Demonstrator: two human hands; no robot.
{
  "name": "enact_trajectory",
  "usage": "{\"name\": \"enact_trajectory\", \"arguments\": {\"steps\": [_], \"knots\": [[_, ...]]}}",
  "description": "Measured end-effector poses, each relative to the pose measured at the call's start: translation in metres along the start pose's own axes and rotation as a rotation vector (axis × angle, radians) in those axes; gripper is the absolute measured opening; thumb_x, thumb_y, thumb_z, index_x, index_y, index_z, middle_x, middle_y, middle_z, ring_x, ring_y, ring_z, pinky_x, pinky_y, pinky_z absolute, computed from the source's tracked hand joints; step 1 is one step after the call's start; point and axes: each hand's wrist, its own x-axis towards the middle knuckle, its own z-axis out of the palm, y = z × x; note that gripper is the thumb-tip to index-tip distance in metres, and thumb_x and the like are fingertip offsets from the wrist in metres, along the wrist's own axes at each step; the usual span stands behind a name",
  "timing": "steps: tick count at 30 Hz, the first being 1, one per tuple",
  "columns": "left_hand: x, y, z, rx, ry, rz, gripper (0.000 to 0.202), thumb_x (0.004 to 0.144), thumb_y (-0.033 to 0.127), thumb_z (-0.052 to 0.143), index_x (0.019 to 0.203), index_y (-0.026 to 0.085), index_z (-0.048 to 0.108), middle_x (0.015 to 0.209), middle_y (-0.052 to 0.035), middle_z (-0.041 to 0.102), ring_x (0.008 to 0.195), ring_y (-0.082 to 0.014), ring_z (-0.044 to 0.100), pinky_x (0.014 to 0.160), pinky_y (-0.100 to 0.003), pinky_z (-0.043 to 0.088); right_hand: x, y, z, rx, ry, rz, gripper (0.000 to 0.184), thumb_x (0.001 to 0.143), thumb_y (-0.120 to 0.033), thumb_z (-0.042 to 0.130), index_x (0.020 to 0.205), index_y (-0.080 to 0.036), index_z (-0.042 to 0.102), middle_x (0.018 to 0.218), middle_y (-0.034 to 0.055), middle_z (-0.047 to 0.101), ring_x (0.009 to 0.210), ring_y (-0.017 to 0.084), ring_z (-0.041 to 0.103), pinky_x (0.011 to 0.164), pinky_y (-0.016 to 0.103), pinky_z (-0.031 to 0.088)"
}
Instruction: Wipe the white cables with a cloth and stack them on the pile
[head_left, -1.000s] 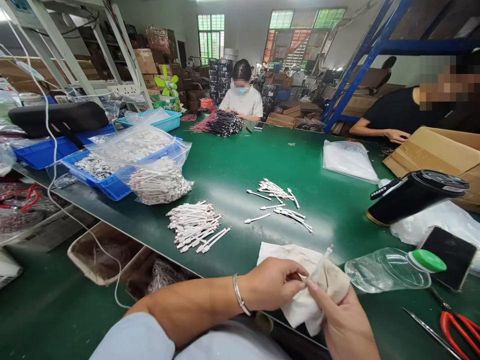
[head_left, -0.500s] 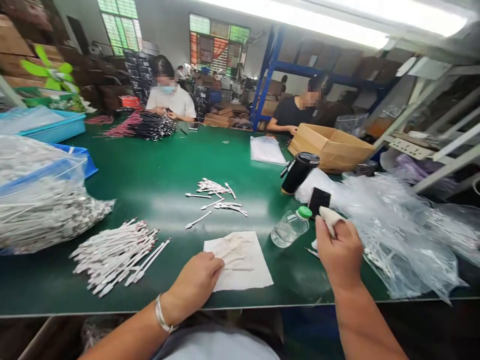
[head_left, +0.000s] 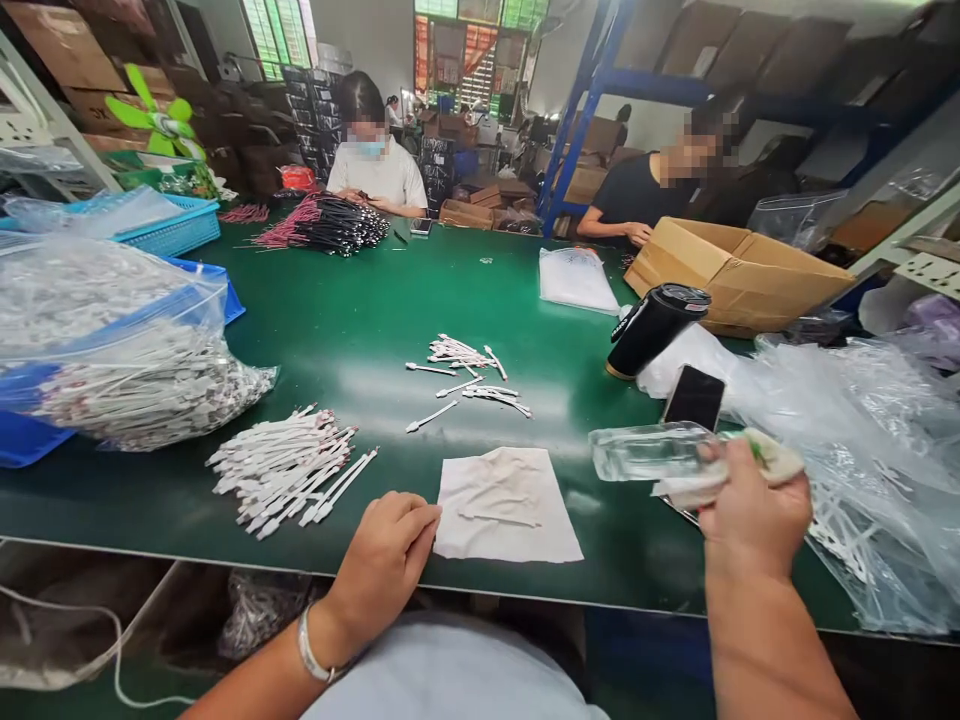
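My right hand [head_left: 754, 515] is closed round the neck of a clear plastic bottle [head_left: 649, 452], held on its side above the green table [head_left: 337, 330], with a cream cloth [head_left: 772, 465] pressed over its cap end. My left hand [head_left: 386, 555] rests at the table's near edge, fingers curled, touching the left side of a white cloth [head_left: 506, 490] spread flat. A thin white part lies on that cloth. A pile of short white cable pieces [head_left: 285, 470] lies to the left, and a smaller scatter of them [head_left: 469, 375] lies beyond the cloth.
A black phone [head_left: 694, 397] and a black tumbler [head_left: 652, 328] lie right of centre, with crumpled clear plastic bags [head_left: 862, 450] beyond. A full bag [head_left: 127, 350] over blue trays sits left. Two people work at the far side, by a cardboard box [head_left: 739, 270] and dark cable bundles [head_left: 330, 225].
My right hand has picked the bottle up off the table and tipped it sideways against the cloth it holds. My left hand stays by the white cloth. The view shifted slightly.
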Motion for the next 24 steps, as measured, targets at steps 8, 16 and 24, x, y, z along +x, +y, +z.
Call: {"name": "enact_trajectory", "arguments": {"steps": [8, 16, 24], "knots": [[0.012, 0.012, 0.009, 0.048, -0.106, 0.109, 0.024, 0.089, 0.014, 0.040, 0.093, 0.022, 0.062, 0.086, -0.0038, 0.062, 0.079, -0.0160, 0.052, 0.072, -0.032, 0.039, -0.022, 0.008, -0.003, 0.103, 0.046, 0.161, 0.043, 0.079, -0.048, 0.050, 0.104, -0.014, 0.057, 0.076, 0.0080, 0.061, 0.061, 0.021, 0.062, 0.054, 0.036, 0.050], [0.016, 0.017, 0.022, 0.091, -0.173, 0.161, 0.020, 0.091, 0.017, 0.040, 0.096, 0.019, 0.059, 0.093, -0.0045, 0.062, 0.086, -0.0177, 0.051, 0.077, -0.034, 0.039, -0.026, -0.032, -0.005, -0.339, -0.064, -0.356, 0.044, 0.075, -0.043, 0.064, 0.106, -0.013, 0.063, 0.078, 0.0087, 0.063, 0.077, 0.023, 0.061, 0.075, 0.038, 0.048], [0.015, 0.012, 0.023, 0.076, -0.156, 0.187, 0.020, 0.090, 0.016, 0.041, 0.096, 0.020, 0.060, 0.093, -0.0050, 0.061, 0.089, -0.0177, 0.052, 0.079, -0.033, 0.041, -0.075, -0.078, -0.001, -0.298, -0.188, -0.658, 0.017, 0.079, -0.020, 0.056, 0.094, -0.017, 0.063, 0.084, 0.0073, 0.061, 0.079, 0.021, 0.059, 0.070, 0.034, 0.047]]}}
